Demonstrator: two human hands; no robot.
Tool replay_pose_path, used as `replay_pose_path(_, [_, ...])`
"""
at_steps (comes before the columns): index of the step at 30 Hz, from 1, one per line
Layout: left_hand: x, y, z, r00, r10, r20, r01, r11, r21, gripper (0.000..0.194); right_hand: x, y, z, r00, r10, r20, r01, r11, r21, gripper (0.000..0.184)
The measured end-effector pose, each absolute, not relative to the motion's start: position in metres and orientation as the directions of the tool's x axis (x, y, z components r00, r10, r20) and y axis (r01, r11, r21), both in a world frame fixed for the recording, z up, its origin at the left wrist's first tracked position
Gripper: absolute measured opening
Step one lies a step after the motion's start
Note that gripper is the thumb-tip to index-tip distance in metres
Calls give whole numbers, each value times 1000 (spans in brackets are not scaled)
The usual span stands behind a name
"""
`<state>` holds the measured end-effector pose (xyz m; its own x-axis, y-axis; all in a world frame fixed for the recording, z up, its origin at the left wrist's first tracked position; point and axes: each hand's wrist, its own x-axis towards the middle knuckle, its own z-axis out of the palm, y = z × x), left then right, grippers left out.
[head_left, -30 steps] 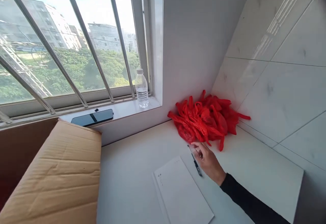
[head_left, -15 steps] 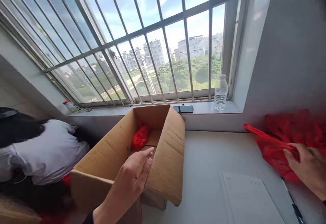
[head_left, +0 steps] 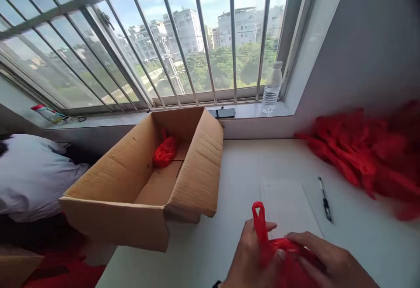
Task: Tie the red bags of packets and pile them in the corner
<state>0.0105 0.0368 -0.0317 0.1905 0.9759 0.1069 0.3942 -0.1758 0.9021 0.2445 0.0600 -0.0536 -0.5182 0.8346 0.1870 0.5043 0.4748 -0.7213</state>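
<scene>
Both my hands meet at the bottom of the view around one red plastic bag. My left hand grips it from the left, and a looped handle sticks up above the fingers. My right hand closes over the bag from the right. A blurred pile of red bags lies on the white counter at the right, by the wall. An open cardboard box stands left of my hands with one knotted red bag inside.
A white sheet and a black pen lie on the counter beyond my hands. A water bottle and a dark phone sit on the window sill. A person in a white top is at the left.
My right hand has pulled one red bag off the pile and brought it in front of me. My left hand has left the box flap and taken hold of the bag too.
</scene>
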Motion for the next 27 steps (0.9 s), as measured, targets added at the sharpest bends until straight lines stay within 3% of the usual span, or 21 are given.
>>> replay_pose_path(1, [12, 33, -28, 177, 984, 12, 363, -76, 929, 32, 239, 53, -48, -502, 850, 160, 513, 441, -736, 29])
replay_pose_path(4, [10, 29, -23, 147, 975, -165, 277, 120, 953, 27, 233, 44, -35, -453, 891, 0, 592, 301, -748, 44])
replay_pose_path(9, [7, 24, -34, 122, 959, -256, 266, 216, 939, 33, 236, 35, -27, -440, 895, -67, 625, 252, -739, 20])
replay_pose_path(11, [6, 20, -36, 139, 957, -253, 288, 206, 935, 33, 238, 31, -28, -424, 904, -58, 620, 243, -746, 20])
replay_pose_path(16, [-3, 13, -42, 84, 969, -232, 312, 196, 930, 10, 246, 25, -31, -323, 945, -42, 644, 188, -742, 19])
replay_pose_path(20, [-10, 9, -42, 43, 972, -230, 305, 206, 930, 18, 252, 21, -25, -258, 964, -55, 630, 125, -767, 21])
replay_pose_path(23, [-6, 9, -32, 106, 976, -192, 314, 150, 937, 29, 248, 19, -20, -280, 959, -54, 579, 123, -806, 19])
replay_pose_path(27, [6, 12, -22, 177, 972, -157, 355, 86, 931, 21, 240, 16, -20, -300, 953, -31, 545, 144, -826, 13])
